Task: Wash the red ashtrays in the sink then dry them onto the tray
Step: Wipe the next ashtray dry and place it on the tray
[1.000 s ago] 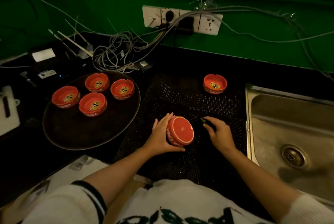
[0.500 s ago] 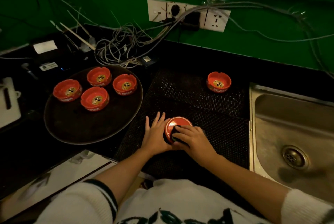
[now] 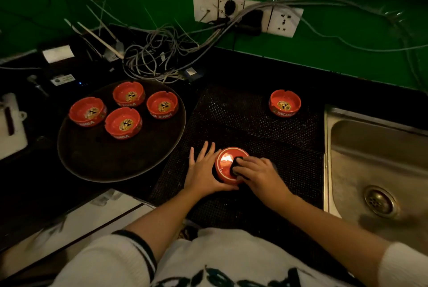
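A red ashtray (image 3: 225, 162) lies bottom-up on the black mesh mat (image 3: 278, 147). My left hand (image 3: 202, 171) braces its left side, fingers straight and splayed on the mat, thumb along its near edge. My right hand (image 3: 259, 175) grips a small dark pad (image 3: 236, 164) and presses it on the ashtray's wet, shiny base. Several red ashtrays (image 3: 123, 122) stand upright on the round dark tray (image 3: 92, 166) at the left. One more red ashtray (image 3: 284, 103) stands at the mat's far right corner. The steel sink (image 3: 370, 159) is at the right.
A tangle of grey cables (image 3: 152, 59) and a wall socket strip (image 3: 245, 14) sit behind the tray against the green wall. A white object (image 3: 11, 129) lies at the far left. The sink drain (image 3: 379, 201) shows no water running.
The ashtray went from tilted in my left hand to bottom-up on the mat. My right hand came over from the mat with the dark pad onto its base. My left fingers straightened.
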`<state>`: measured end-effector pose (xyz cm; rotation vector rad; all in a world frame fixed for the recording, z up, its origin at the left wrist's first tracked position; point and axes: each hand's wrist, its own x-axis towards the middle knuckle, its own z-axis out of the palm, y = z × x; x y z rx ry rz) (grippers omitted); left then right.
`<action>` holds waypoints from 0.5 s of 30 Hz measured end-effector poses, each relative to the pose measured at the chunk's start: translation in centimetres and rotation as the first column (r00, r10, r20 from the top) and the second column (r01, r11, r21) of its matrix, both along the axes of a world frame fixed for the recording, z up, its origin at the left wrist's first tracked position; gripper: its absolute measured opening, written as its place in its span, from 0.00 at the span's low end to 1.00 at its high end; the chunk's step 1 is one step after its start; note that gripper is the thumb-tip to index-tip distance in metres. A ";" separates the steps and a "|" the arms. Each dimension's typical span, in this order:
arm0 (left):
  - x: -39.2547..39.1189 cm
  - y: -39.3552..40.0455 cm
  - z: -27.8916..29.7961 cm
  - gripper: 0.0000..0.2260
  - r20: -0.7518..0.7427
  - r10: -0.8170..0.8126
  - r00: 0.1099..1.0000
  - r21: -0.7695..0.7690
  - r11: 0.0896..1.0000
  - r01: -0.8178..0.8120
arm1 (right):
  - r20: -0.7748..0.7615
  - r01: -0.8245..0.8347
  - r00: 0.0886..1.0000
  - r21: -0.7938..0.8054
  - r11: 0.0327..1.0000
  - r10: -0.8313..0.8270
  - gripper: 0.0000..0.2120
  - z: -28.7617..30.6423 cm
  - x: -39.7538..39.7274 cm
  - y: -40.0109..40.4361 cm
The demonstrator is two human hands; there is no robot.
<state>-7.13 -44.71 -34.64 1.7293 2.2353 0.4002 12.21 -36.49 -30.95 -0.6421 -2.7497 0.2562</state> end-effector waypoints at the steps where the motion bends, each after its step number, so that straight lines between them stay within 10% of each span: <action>1: 0.0 0.0 0.1 0.57 0.010 0.002 1.000 0.010 1.000 -0.003 | 0.011 0.028 1.000 0.011 1.000 -0.028 0.17 0.0 0.0 0.7; 15: 0.1 -0.1 0.1 0.57 0.015 0.007 1.000 0.024 1.000 -0.007 | 0.030 0.029 0.999 -0.015 0.999 -0.029 0.18 0.3 -0.9 1.8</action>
